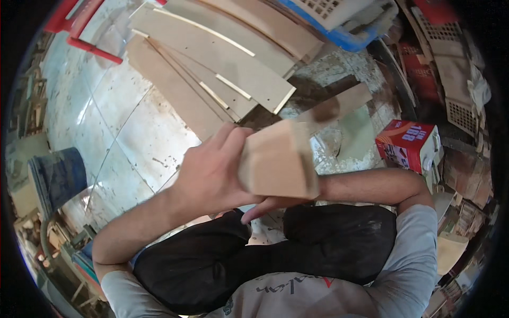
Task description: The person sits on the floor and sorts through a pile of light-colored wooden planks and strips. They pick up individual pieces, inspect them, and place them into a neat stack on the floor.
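A light-brown wooden block (278, 164) is held up in front of my lap, its edges slightly blurred. My left hand (209, 167) grips its left side, fingers curled over the upper edge. Behind the block runs my right forearm, and of my right hand (260, 206) only some fingers show below its lower left corner; they appear closed around the underside. Past the hands, several flat boards (238, 63) lie fanned out on the floor, with pale narrow strips (233, 86) on them.
A red and white can (405, 143) stands on the right, near crates (461, 116) and clutter. A blue-rimmed basket (360, 40) is at the far right. On the left are a dark blue bucket (58, 177) and a red plastic frame (87, 45). Scraps litter the tiled floor (143, 127).
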{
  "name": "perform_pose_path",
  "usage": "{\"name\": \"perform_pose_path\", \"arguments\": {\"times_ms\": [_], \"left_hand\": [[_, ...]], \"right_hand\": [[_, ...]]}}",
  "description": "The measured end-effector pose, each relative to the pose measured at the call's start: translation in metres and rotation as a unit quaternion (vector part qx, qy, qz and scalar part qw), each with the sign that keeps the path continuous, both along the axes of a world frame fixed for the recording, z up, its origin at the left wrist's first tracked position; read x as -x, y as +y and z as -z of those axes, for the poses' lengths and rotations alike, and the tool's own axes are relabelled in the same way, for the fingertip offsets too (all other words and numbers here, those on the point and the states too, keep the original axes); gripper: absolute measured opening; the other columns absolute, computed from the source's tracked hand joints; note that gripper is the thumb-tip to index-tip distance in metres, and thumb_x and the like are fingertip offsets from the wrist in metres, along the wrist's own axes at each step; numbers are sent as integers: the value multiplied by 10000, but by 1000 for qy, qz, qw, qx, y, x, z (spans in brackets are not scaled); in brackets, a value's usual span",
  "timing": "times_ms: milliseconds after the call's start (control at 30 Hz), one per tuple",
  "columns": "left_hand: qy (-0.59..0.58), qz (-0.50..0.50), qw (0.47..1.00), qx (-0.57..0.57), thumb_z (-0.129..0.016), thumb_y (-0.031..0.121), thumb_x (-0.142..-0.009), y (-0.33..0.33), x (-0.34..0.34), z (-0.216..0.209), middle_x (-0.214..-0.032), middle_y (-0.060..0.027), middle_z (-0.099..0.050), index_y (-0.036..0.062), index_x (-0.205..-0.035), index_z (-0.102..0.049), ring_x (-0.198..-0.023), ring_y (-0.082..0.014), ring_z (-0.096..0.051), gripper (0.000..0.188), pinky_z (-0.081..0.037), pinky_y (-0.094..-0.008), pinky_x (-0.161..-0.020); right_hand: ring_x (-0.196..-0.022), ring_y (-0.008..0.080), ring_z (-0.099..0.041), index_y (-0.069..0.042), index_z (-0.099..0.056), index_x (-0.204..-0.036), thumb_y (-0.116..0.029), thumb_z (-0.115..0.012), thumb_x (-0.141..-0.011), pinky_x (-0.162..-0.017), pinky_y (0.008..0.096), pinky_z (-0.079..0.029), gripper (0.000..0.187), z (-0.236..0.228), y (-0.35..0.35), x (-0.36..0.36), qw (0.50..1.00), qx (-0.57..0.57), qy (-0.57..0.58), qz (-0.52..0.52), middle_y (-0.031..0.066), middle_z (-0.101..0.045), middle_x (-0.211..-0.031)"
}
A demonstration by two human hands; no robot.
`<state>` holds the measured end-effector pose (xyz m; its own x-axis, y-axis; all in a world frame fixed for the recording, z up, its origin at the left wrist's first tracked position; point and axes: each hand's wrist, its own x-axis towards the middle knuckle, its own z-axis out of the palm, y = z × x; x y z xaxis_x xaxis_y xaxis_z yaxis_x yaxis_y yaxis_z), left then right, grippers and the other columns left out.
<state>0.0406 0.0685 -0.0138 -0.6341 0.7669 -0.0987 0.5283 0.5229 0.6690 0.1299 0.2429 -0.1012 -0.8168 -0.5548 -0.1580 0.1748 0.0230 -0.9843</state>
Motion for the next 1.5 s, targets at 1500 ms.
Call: {"name": "perform_pose_path", "arguments": {"times_ms": [1500], "left_hand": [[-120, 43, 978, 167, -795, 377, -727, 59, -34, 194, -1348, -274, -403, -2, -1350, -310, -1287, -418, -411, 876, -438, -461, -1020]], "right_hand": [[-1207, 308, -476, 2, -426, -1350, -403, -616, -895, -1003, 400, -378, 638, 169, 359, 1, 651, -447, 118, 602, 125, -504, -1313]]}}
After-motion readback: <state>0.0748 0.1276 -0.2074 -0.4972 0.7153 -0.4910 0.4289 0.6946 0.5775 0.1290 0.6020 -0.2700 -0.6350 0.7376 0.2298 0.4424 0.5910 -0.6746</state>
